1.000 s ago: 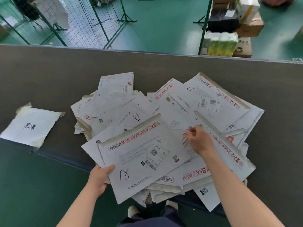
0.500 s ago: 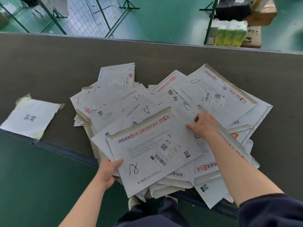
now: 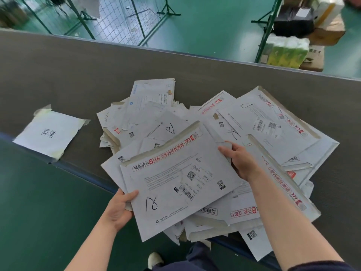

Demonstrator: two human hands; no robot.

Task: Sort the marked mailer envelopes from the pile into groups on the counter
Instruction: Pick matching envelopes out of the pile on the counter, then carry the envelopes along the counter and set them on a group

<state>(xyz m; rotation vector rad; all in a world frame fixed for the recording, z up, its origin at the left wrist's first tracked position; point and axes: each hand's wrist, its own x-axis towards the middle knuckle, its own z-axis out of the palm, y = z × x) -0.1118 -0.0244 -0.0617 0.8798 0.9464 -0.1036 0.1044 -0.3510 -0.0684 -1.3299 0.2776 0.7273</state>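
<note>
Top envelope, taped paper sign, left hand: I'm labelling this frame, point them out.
top envelope (image 3: 175, 184), head view, printed middle
taped paper sign (image 3: 48, 132), head view, handwritten middle
left hand (image 3: 119, 210), head view, palm

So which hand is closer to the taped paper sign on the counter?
Left. The left hand grips the top envelope's near corner, right of the sign; the right hand holds its far edge.

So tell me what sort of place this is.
Probably a parcel sorting or returns depot. A pile of mailer envelopes with barcodes and pen marks covers a long grey counter, a taped paper label marks a spot, and cartons sit on the green floor.
</note>
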